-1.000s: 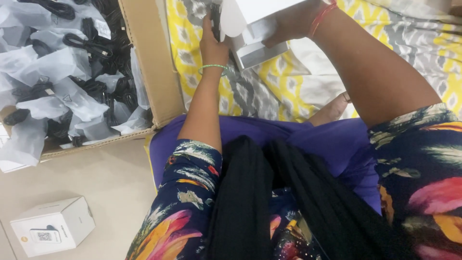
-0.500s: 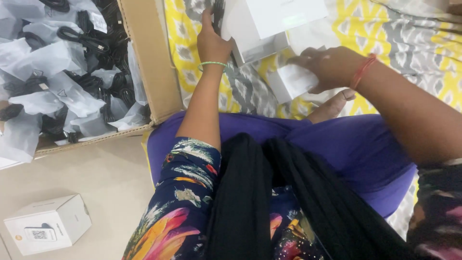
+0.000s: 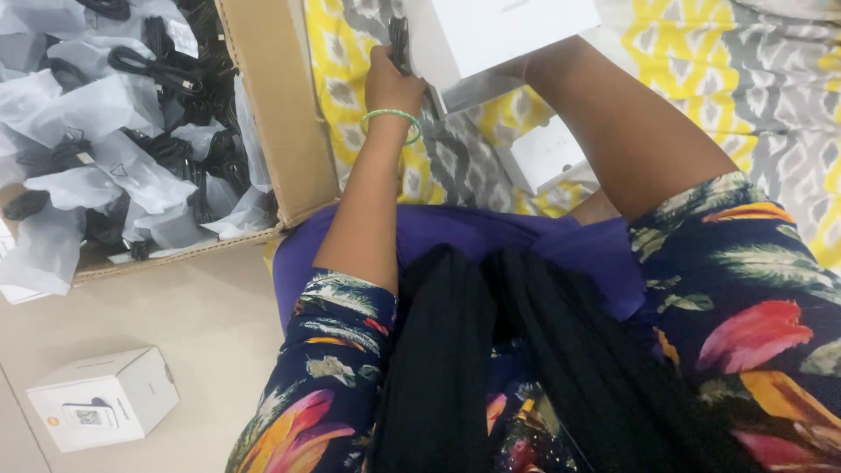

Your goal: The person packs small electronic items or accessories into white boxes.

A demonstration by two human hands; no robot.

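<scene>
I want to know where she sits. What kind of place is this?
Probably a home or small packing spot on the floor: a carton full of bagged cables, white boxes and a patterned sheet to sit on.

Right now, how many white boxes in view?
3. One large white box at top, held by the left hand; a small one on the patterned cloth; one on the floor, lower left. Others may be hidden.

right hand: hidden behind the white box (image 3: pixel 499 35); its grip cannot be told
white box: top cut off by the upper edge
cardboard carton (image 3: pixel 272 105): runs past the left and top edges
small box (image 3: pixel 543 153): partly covered by the forearm
</scene>
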